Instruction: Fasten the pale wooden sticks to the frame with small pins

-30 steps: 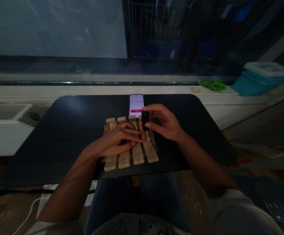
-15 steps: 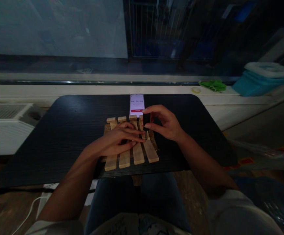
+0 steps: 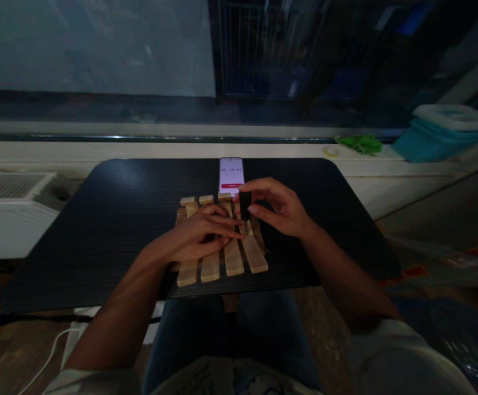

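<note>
A small slatted wooden piece lies on the dark table, its several pale slats running front to back over darker crosspieces. Across the slats rests my left hand, fingers stretched out to the right, their tips beside the tool's metal shaft. Between the fingers and thumb of my right hand is the black handle of a screwdriver, held upright. Its tip meets the rightmost slat close to my left fingertips; the screw itself is too small to make out.
Behind the wooden piece a phone with a lit timer screen lies on the black table. On the white sill are a roll of tape, a green cloth and a teal tub. A radiator stands left.
My right fingers have shifted slightly around the screwdriver handle. My left hand and the wooden piece stay in place.
</note>
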Tool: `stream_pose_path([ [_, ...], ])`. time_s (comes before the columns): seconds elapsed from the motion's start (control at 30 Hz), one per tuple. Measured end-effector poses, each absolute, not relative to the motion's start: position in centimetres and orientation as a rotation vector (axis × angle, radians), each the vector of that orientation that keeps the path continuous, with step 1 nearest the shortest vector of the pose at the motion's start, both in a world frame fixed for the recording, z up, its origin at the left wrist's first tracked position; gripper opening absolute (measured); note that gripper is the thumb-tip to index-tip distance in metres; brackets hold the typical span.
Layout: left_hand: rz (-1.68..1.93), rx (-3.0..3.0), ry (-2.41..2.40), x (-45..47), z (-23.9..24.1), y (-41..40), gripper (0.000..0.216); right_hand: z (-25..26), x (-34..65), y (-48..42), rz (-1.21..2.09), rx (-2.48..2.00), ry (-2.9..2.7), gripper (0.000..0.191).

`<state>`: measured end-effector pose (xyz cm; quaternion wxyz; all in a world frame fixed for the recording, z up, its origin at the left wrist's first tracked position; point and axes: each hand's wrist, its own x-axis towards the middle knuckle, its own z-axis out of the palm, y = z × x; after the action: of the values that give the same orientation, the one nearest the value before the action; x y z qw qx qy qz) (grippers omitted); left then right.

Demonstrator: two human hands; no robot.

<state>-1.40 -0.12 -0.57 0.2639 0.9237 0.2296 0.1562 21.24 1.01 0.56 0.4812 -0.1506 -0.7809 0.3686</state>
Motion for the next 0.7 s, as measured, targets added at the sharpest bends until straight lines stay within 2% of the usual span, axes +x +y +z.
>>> stream_pose_path([
  [0.7, 0.449, 2.486, 0.610, -1.24, -0.44, -0.22, 0.033, 0.06, 21.20, 1.34, 0.819, -0.462, -1.934, 0.037],
])
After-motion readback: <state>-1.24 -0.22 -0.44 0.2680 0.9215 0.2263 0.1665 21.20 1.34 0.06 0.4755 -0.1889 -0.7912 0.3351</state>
